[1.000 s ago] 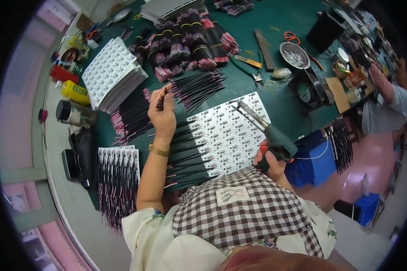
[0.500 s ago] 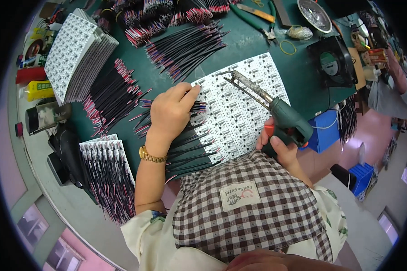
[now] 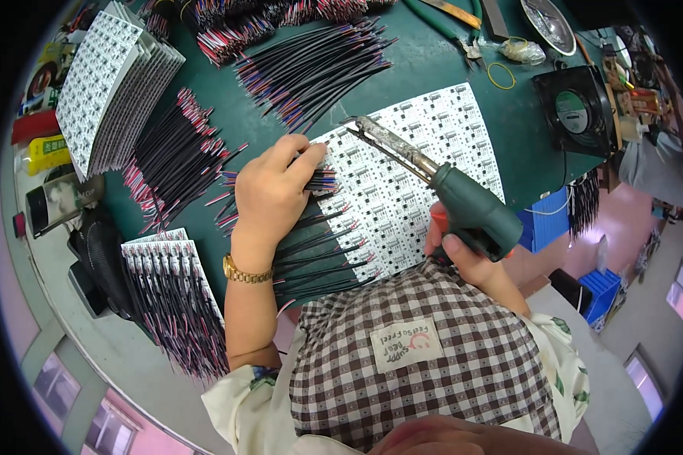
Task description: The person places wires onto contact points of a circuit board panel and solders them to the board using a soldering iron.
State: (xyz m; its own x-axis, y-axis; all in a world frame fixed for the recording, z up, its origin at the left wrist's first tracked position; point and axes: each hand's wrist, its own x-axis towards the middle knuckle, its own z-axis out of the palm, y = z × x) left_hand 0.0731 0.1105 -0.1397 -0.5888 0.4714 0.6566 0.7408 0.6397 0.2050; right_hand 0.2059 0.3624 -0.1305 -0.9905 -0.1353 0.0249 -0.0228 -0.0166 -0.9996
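Note:
A white circuit board panel (image 3: 410, 174) printed with repeated rows of small parts lies in front of me on the green bench. My left hand (image 3: 273, 186) is at its left edge, thumb and forefinger closed together near the upper left corner. Short black wires (image 3: 322, 180) with coloured ends stick out on both sides of that hand; the fingers' grip on them is partly hidden. In my right hand (image 3: 463, 254) is a green soldering gun (image 3: 474, 208) with an orange trigger. Its tip points at the panel's upper left part. Several wires (image 3: 311, 254) reach from the panel's left edge.
Stacked white panels (image 3: 102, 91) stand at the far left, beside wire bundles (image 3: 178, 155). More wires (image 3: 311, 72) lie beyond the panel. Pliers (image 3: 470, 49), a metal dish (image 3: 548, 26) and a black fan (image 3: 573, 110) sit far right. A wired panel (image 3: 171, 292) rests at left.
The soldering gun's tip has moved left over the panel, closer to my left hand. My left hand keeps its place at the panel's edge. The whole view has shifted slightly.

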